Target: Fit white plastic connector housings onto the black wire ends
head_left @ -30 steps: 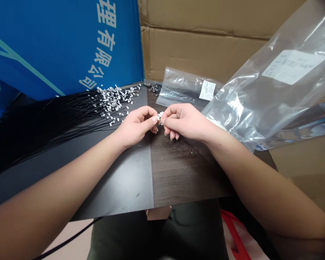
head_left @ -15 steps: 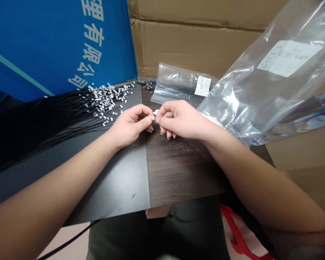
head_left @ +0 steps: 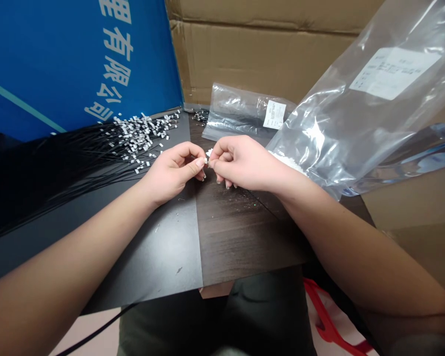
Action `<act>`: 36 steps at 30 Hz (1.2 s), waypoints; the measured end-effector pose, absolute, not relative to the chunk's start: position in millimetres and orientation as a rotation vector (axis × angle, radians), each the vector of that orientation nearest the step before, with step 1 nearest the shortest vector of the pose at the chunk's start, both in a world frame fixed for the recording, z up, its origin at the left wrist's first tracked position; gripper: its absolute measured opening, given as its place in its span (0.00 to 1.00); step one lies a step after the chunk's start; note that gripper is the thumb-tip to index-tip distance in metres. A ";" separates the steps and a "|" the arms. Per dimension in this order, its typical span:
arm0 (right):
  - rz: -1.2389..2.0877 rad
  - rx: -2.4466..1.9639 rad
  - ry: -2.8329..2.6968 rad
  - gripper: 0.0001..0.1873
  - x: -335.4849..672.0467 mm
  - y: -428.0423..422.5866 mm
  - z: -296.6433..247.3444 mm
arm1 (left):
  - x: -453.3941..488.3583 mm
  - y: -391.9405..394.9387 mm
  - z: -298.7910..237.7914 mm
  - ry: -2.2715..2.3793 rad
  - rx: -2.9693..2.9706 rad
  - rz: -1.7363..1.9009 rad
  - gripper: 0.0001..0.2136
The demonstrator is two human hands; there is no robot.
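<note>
My left hand (head_left: 172, 170) pinches a tiny white plastic connector (head_left: 206, 160) between thumb and forefinger. Right up against it, the thumb and forefinger of my right hand (head_left: 243, 163) are pressed together. A thin black wire (head_left: 264, 204) runs out from below that hand towards the lower right; its end at the fingertips is too small to make out. Just behind the fingertips lie more white connectors (head_left: 209, 152), partly hidden by my right hand. On the left rests a large bundle of black wires (head_left: 59, 158) with white connectors (head_left: 137, 136) on their ends.
A clear plastic bag (head_left: 330, 113) with white pieces (head_left: 289, 162) in its mouth leans at the right. Behind my hands lies a smaller labelled bag (head_left: 237, 111) beside loose wire ends (head_left: 200, 116). A blue panel (head_left: 74, 59) and a cardboard box (head_left: 267, 54) border the table (head_left: 237, 247).
The whole view has shifted slightly, so everything appears a little further left. Both hands keep their pinch, fingertips together around the connector.
</note>
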State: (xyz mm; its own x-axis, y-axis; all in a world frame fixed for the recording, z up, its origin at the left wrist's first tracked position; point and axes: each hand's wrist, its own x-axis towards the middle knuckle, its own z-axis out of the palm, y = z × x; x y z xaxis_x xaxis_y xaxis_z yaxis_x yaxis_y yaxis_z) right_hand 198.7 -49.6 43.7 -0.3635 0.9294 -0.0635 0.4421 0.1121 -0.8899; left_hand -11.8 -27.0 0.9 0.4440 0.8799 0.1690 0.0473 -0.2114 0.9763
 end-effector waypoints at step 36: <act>0.886 -1.373 -2.039 0.04 196.8 -53.3 45.7 | -14.6 -22.6 -2.5 0.797 1.642 0.936 0.16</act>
State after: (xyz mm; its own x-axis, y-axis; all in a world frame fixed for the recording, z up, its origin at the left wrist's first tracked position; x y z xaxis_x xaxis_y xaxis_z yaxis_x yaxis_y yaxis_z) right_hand 196.8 -53.3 45.7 -0.3491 0.9351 0.0614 0.5934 0.2713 -0.7578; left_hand -14.6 -22.6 -2.5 0.4745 0.8596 0.1895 0.0499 -0.2412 0.9692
